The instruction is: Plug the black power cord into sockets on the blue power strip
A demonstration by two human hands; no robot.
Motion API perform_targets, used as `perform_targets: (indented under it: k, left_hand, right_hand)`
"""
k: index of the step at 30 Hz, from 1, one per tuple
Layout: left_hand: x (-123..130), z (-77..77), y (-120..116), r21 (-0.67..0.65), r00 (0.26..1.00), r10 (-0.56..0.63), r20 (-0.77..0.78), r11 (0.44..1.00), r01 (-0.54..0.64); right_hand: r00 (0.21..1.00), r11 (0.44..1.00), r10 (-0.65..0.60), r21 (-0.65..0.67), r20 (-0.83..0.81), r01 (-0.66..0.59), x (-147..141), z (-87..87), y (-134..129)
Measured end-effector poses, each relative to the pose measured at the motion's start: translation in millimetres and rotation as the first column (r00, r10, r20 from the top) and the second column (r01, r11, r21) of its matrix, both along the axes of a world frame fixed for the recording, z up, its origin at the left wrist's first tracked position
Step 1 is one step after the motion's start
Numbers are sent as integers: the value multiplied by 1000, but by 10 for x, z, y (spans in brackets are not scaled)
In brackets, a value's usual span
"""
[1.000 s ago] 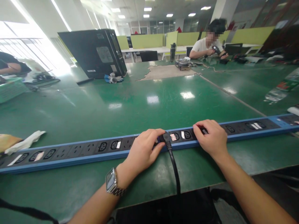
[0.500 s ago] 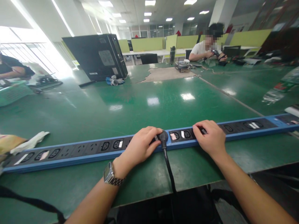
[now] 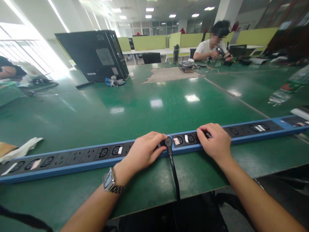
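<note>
A long blue and black power strip point(image 3: 79, 157) lies across the green table, with sockets and small white and pink labels on top. Near its middle sits a black plug point(image 3: 168, 141), its cable point(image 3: 174, 174) hanging over the table's front edge. My left hand point(image 3: 146, 151), below a wrist with a metal watch point(image 3: 109, 179), is closed on the strip, thumb and forefinger at the plug's left side. My right hand point(image 3: 214, 140) rests with curled fingers over the strip, right of the labelled sockets; its fingertips are partly hidden.
Toward the back left of the table point(image 3: 135, 109) stand a black computer case point(image 3: 89, 58) and gloves point(image 3: 114, 81). A plastic bottle point(image 3: 288, 85) lies at the right. Across the table a person point(image 3: 205, 50) handles something dark. White cloth point(image 3: 23, 149) lies at the left.
The view has shifted slightly, so the strip and background sit a little further left and the background higher. Both hands keep their places on the strip.
</note>
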State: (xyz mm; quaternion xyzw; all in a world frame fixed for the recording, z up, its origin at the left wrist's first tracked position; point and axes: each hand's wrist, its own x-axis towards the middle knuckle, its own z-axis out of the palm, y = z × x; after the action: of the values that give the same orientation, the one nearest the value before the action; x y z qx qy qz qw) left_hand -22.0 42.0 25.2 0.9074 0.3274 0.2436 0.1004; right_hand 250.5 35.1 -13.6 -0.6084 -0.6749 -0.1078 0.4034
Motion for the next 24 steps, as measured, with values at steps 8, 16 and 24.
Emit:
perform_targets:
  k: [8,16,24]
  left_hand:
    - [428,428,11,287,931,-134,339,957,33]
    - [640,491,134,204,973,9,232,977,-58]
    - [81,22,-64,2,956,293,-21,956,-293]
  right_hand:
    - [714,841,175,-275,-678,-466,24,723,-83]
    - [946,752,318,-589,-68,-296,171,1155,-178]
    - [945,768,294,-624,146,-143,278,736,78]
